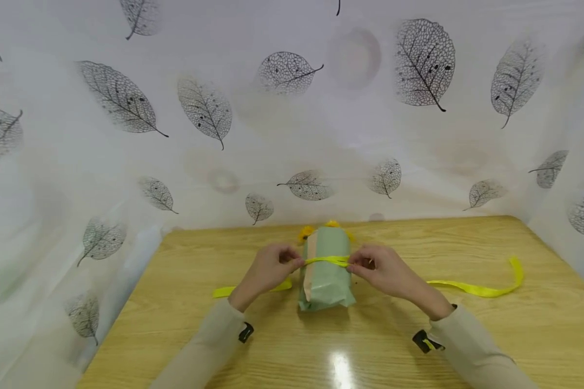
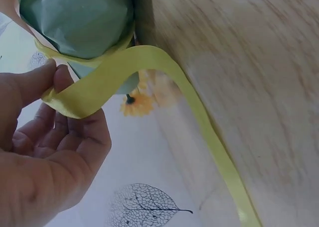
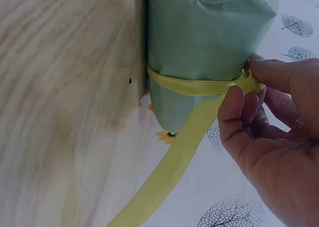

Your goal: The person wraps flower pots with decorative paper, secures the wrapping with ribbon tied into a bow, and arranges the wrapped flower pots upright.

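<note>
A bundle wrapped in green paper [image 1: 327, 283] lies on the table, with yellow flowers [image 1: 306, 233] at its far end. Around its middle runs a yellow ribbon [image 1: 327, 259]. On the left side of the bundle, my left hand [image 1: 271, 270] pinches the ribbon between thumb and forefinger; in the left wrist view the ribbon [image 2: 144, 56] loops out from those fingers. My right hand [image 1: 386, 270] pinches the ribbon at the bundle's right side. One loose end [image 3: 169, 172] hangs down past the fingers in the right wrist view.
The wooden table [image 1: 370, 335] carries both loose ribbon tails, the longer one [image 1: 486, 292] curving off to the right and a shorter one [image 1: 224, 292] on the left. Behind the table hangs a white leaf-print curtain [image 1: 292, 135].
</note>
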{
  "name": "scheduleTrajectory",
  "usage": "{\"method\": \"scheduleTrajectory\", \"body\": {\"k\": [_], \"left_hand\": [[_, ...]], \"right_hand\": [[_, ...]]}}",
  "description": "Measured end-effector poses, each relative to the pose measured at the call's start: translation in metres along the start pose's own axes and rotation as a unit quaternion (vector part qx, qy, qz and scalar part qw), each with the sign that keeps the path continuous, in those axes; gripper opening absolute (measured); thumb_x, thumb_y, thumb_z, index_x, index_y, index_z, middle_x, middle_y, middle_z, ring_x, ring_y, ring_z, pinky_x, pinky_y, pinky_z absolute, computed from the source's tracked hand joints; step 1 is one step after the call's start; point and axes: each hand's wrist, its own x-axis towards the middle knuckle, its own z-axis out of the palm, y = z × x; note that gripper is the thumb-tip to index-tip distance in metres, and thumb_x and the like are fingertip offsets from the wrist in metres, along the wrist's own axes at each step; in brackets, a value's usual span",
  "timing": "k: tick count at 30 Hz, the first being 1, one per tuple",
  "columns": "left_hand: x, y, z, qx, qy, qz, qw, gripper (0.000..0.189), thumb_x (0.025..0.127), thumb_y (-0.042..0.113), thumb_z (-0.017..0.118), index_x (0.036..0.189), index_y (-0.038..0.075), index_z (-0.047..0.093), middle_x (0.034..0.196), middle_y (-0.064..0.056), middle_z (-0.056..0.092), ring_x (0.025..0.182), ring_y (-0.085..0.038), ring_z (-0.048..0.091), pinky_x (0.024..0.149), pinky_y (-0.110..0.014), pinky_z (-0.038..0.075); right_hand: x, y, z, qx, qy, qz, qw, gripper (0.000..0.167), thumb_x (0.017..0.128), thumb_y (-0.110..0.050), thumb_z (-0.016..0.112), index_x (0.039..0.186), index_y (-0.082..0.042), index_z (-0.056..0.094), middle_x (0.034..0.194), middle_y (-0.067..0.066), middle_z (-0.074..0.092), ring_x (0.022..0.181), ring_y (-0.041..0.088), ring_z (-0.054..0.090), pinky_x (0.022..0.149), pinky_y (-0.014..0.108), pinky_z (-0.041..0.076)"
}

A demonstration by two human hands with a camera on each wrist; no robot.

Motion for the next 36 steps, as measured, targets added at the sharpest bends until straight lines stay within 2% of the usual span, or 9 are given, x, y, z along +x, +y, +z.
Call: {"method": "scheduleTrajectory", "body": {"k": [4, 9, 12, 17, 20, 23, 28, 31, 36], "left_hand": [[0.0, -0.004, -0.001, 0.009, -0.004, -0.005, 0.9999, 0.011, 0.097, 0.023, 0.071, 0.097, 0.012, 0.075, 0.093, 0.0, 0.073, 0.081, -0.01, 0.064, 0.073, -0.026, 0.056], [-0.003, -0.005, -0.003, -0.015, -0.015, -0.022, 0.9995, 0.013, 0.098, 0.025, 0.07, 0.1, 0.013, 0.075, 0.094, 0.0, 0.074, 0.08, -0.01, 0.065, 0.071, -0.029, 0.056], [-0.005, -0.005, -0.005, -0.022, -0.021, -0.028, 0.9991, 0.013, 0.098, 0.025, 0.07, 0.098, 0.013, 0.075, 0.093, -0.002, 0.074, 0.078, -0.011, 0.065, 0.069, -0.029, 0.056], [-0.01, -0.007, -0.006, -0.033, -0.034, -0.024, 0.9986, 0.014, 0.098, 0.024, 0.069, 0.098, 0.012, 0.075, 0.094, -0.009, 0.075, 0.078, -0.02, 0.07, 0.066, -0.029, 0.057], [-0.011, -0.008, -0.006, -0.043, -0.034, -0.026, 0.9982, 0.013, 0.098, 0.023, 0.07, 0.098, 0.01, 0.075, 0.093, -0.008, 0.075, 0.079, -0.024, 0.071, 0.065, -0.029, 0.057], [-0.011, -0.009, -0.006, -0.043, -0.031, -0.03, 0.9981, 0.013, 0.098, 0.022, 0.07, 0.097, 0.01, 0.075, 0.092, -0.006, 0.075, 0.078, -0.024, 0.072, 0.063, -0.029, 0.057], [-0.011, -0.009, -0.006, -0.042, -0.031, -0.034, 0.9981, 0.013, 0.098, 0.022, 0.069, 0.098, 0.01, 0.075, 0.094, -0.009, 0.075, 0.076, -0.023, 0.071, 0.063, -0.029, 0.057], [-0.011, -0.009, -0.005, -0.046, -0.034, -0.031, 0.9979, 0.014, 0.099, 0.023, 0.069, 0.098, 0.01, 0.075, 0.096, -0.013, 0.076, 0.076, -0.024, 0.071, 0.063, -0.029, 0.057], [-0.011, -0.009, -0.004, -0.047, -0.037, -0.031, 0.9977, 0.013, 0.098, 0.022, 0.069, 0.097, 0.01, 0.075, 0.095, -0.012, 0.076, 0.076, -0.023, 0.071, 0.063, -0.028, 0.057]], "right_hand": [[-0.003, 0.002, 0.002, -0.005, 0.013, 0.0, 0.9999, 0.003, 0.091, -0.01, 0.076, 0.093, -0.011, 0.073, 0.082, -0.007, 0.065, 0.072, 0.0, 0.055, 0.064, 0.022, 0.053], [-0.003, 0.0, 0.005, -0.011, 0.054, -0.023, 0.9982, 0.014, 0.087, -0.001, 0.077, 0.091, -0.011, 0.068, 0.087, -0.002, 0.066, 0.077, 0.005, 0.062, 0.066, 0.024, 0.057], [-0.002, -0.002, 0.008, 0.017, 0.069, -0.027, 0.9971, 0.014, 0.088, 0.003, 0.073, 0.092, -0.008, 0.065, 0.089, 0.003, 0.069, 0.08, 0.012, 0.069, 0.065, 0.026, 0.06], [-0.002, -0.001, 0.012, 0.063, 0.069, -0.004, 0.9956, 0.012, 0.092, 0.008, 0.065, 0.095, -0.003, 0.062, 0.09, 0.01, 0.07, 0.083, 0.025, 0.073, 0.068, 0.023, 0.061], [-0.002, 0.001, 0.013, 0.061, 0.072, 0.008, 0.9955, 0.013, 0.092, 0.008, 0.063, 0.095, -0.005, 0.062, 0.09, 0.008, 0.069, 0.086, 0.02, 0.072, 0.074, 0.023, 0.06], [-0.004, 0.002, 0.011, 0.064, 0.062, 0.019, 0.9958, 0.013, 0.093, 0.006, 0.062, 0.098, -0.006, 0.063, 0.087, 0.004, 0.066, 0.084, 0.014, 0.069, 0.074, 0.025, 0.06], [-0.009, 0.001, 0.006, 0.08, 0.037, 0.052, 0.9947, 0.01, 0.094, 0.002, 0.063, 0.102, -0.002, 0.067, 0.079, 0.003, 0.06, 0.071, 0.013, 0.068, 0.06, 0.028, 0.059], [-0.011, 0.0, 0.003, 0.054, 0.035, 0.07, 0.9955, 0.01, 0.092, -0.003, 0.07, 0.103, -0.002, 0.071, 0.075, 0.002, 0.059, 0.064, 0.007, 0.064, 0.053, 0.024, 0.053], [-0.014, -0.001, 0.002, 0.02, 0.039, 0.063, 0.997, 0.01, 0.091, -0.002, 0.073, 0.1, 0.0, 0.075, 0.08, 0.002, 0.061, 0.065, 0.003, 0.062, 0.054, 0.02, 0.053]]}}
